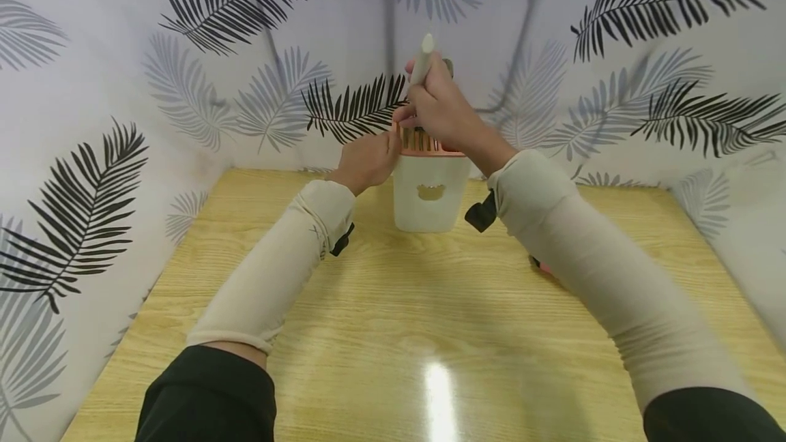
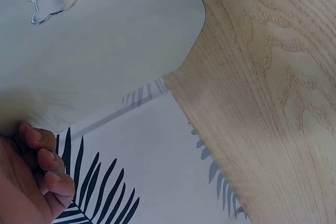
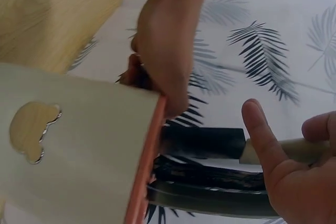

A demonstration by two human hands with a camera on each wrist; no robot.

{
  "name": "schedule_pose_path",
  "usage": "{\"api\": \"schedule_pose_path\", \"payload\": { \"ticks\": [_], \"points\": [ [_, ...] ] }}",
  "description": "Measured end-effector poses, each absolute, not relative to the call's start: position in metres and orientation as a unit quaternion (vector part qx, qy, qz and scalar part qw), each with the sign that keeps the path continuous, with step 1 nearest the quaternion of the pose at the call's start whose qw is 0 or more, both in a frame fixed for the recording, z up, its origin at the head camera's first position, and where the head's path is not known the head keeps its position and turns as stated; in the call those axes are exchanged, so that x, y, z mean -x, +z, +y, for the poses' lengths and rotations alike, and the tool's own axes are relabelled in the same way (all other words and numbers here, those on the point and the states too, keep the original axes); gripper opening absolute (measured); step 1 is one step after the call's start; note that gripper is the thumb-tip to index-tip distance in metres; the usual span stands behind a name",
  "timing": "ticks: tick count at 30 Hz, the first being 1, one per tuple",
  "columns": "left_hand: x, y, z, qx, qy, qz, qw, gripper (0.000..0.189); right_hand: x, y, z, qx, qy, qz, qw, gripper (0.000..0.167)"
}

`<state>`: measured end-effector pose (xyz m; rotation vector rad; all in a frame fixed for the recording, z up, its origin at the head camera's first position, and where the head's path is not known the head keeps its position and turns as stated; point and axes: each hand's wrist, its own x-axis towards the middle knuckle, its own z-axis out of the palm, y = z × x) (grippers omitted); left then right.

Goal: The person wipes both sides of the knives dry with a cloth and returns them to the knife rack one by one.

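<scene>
A white knife holder with a bear-shaped cutout and an orange slotted top stands upright at the back of the table. My left hand grips its upper left rim; in the left wrist view, that hand's fingers curl beside the white wall. Over the top, my right hand holds a pale-handled knife, handle upward. In the right wrist view, its dark blade runs down to the orange rim, the lower end hidden there. Other dark pieces stick out alongside it.
A wall covering with leaf prints rises right behind the holder. On the wooden table, a small black and pink thing lies partly hidden by my right sleeve. Dark wrist straps hang below both cuffs.
</scene>
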<state>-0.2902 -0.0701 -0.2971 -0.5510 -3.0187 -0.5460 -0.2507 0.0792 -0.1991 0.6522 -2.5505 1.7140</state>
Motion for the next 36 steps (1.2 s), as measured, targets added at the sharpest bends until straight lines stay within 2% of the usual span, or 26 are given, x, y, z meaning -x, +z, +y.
{"api": "schedule_pose_path", "payload": {
  "ticks": [3,7,13,23,27,36],
  "points": [
    [0.289,-0.297,-0.070,0.177,-0.175,-0.968,0.013,0.057,0.255,-0.207,0.082,-0.223,0.528,-0.819,-0.026,0.040],
    [0.289,-0.295,-0.069,0.180,-0.175,-0.968,0.015,0.056,0.259,-0.215,0.084,-0.236,0.500,-0.833,-0.023,0.036],
    [0.291,-0.295,-0.066,0.179,-0.170,-0.969,0.010,0.054,0.264,-0.230,0.089,-0.245,0.458,-0.854,0.002,0.037],
    [0.294,-0.297,-0.062,0.175,-0.159,-0.971,0.019,0.064,0.272,-0.245,0.098,-0.246,0.397,-0.883,0.049,0.042],
    [0.293,-0.298,-0.064,0.172,-0.165,-0.971,0.020,0.059,0.270,-0.245,0.100,-0.244,0.376,-0.890,0.077,0.044],
    [0.291,-0.302,-0.071,0.152,-0.179,-0.969,0.082,0.057,0.248,-0.241,0.108,-0.232,0.377,-0.893,0.083,0.058]
  ]
}}
